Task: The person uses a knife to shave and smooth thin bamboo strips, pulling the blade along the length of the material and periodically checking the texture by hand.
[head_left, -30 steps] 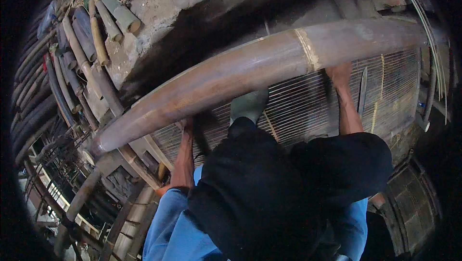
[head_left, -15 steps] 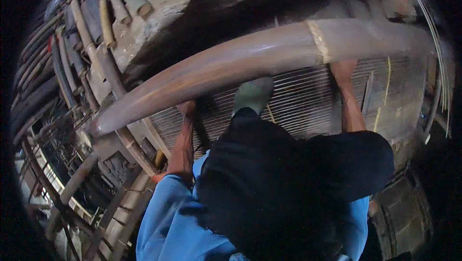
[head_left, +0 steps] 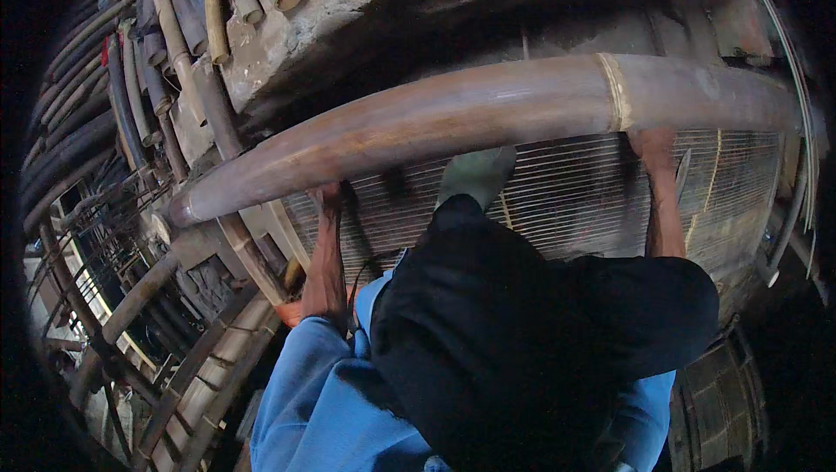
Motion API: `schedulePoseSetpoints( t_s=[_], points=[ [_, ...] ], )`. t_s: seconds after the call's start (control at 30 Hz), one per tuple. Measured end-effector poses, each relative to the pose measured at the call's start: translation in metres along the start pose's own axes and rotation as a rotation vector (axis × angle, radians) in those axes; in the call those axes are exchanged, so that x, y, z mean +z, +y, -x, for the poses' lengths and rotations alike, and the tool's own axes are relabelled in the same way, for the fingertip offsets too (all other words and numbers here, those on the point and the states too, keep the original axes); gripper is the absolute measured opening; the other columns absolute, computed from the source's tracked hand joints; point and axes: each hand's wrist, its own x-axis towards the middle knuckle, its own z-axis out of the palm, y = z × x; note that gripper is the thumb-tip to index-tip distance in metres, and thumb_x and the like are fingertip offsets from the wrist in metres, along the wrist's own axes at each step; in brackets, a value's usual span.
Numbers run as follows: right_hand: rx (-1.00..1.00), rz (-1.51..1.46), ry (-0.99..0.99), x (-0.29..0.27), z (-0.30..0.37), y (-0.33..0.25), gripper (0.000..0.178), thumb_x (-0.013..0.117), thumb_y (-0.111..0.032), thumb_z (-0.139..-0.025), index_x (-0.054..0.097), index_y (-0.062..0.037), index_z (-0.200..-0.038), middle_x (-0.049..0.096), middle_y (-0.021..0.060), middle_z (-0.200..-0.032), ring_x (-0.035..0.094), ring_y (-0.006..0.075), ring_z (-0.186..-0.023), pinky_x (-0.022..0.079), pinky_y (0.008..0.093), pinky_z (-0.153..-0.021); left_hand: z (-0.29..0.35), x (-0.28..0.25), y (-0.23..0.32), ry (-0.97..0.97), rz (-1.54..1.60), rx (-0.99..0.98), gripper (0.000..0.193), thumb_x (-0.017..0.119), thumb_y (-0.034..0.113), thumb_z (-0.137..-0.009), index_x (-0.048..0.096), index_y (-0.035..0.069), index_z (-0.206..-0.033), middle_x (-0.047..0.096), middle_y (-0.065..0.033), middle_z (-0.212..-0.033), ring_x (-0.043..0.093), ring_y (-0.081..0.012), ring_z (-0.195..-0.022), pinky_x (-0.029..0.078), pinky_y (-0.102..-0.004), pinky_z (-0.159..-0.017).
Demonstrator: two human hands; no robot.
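A thick brown bamboo pole (head_left: 435,115) with a pale node ring crosses in front of me, bowed by the lens. My left hand (head_left: 328,195) reaches in under its near side, left of the middle. Near the node ring, my right hand (head_left: 651,145) comes up to the same edge, slightly blurred. The pole covers the fingers of both hands, so their grip is hidden. Between my arms a green-covered foot (head_left: 477,171) rests on or above a surface of thin parallel slats (head_left: 566,189).
Several bamboo lengths (head_left: 187,6) lie stacked at the far left. A rough stone ledge (head_left: 305,32) rises beyond the pole. Thin rods (head_left: 797,80) stand at the right edge, and a ladder-like bamboo frame (head_left: 200,385) runs along the lower left.
My view has tilted, so the pole and right hand appear farther right and lower. My left hand appears slightly farther left. Both hands remain at the pole's near edge.
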Motion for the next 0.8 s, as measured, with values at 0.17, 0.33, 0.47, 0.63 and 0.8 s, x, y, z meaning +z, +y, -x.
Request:
schedulePoseSetpoints(
  t_s=[0.17, 0.33, 0.47, 0.63, 0.8],
  points=[
    [0.022, -0.028, -0.182, -0.025, -0.011, 0.017, 0.047, 0.076, -0.031, -0.08, 0.067, -0.0042, -0.119, 0.065, 0.0197, -0.123, 0.056, 0.0433, -0.118, 0.039, 0.0556, -0.103, 0.001, 0.01, 0.0, 0.003, 0.004, -0.004, 0.036, 0.064, 0.037, -0.09, 0.07, 0.009, -0.112, 0.072, -0.0137, -0.108, 0.067, -0.0276, -0.103, 0.054, -0.0411, -0.087],
    [0.042, -0.263, 0.045, -0.035, -0.016, -0.009, 0.048, 0.076, -0.028, -0.078, 0.067, -0.0041, -0.119, 0.066, 0.0189, -0.121, 0.058, 0.0429, -0.115, 0.042, 0.0536, -0.1, 0.001, 0.014, 0.003, 0.009, 0.009, -0.005, 0.036, 0.064, 0.038, -0.09, 0.07, 0.009, -0.112, 0.072, -0.0138, -0.108, 0.067, -0.0278, -0.104, 0.053, -0.0412, -0.088],
    [0.068, -0.381, 0.099, -0.029, -0.011, -0.029, 0.049, 0.077, -0.026, -0.076, 0.067, -0.0041, -0.119, 0.067, 0.0183, -0.119, 0.059, 0.0425, -0.113, 0.044, 0.052, -0.098, 0.012, 0.012, 0.001, 0.007, -0.001, -0.024, 0.036, 0.064, 0.038, -0.09, 0.07, 0.009, -0.112, 0.072, -0.0139, -0.108, 0.067, -0.0279, -0.104, 0.053, -0.0413, -0.088],
    [0.042, -0.141, 0.133, 0.038, 0.004, 0.011, 0.047, 0.073, -0.028, -0.078, 0.067, -0.0038, -0.118, 0.068, 0.0189, -0.117, 0.059, 0.0432, -0.112, 0.042, 0.0551, -0.098, -0.001, 0.016, 0.004, 0.019, 0.008, -0.001, 0.037, 0.063, 0.038, -0.09, 0.07, 0.009, -0.112, 0.072, -0.0141, -0.108, 0.066, -0.028, -0.104, 0.053, -0.0414, -0.088],
    [0.024, -0.173, 0.073, -0.017, -0.005, -0.009, 0.045, 0.07, -0.033, -0.083, 0.068, -0.0042, -0.117, 0.068, 0.0202, -0.115, 0.058, 0.0456, -0.111, 0.038, 0.0618, -0.098, 0.006, 0.015, 0.002, 0.016, -0.007, -0.009, 0.037, 0.063, 0.038, -0.09, 0.07, 0.009, -0.112, 0.072, -0.0142, -0.108, 0.066, -0.0281, -0.104, 0.053, -0.0415, -0.088]
  ],
)
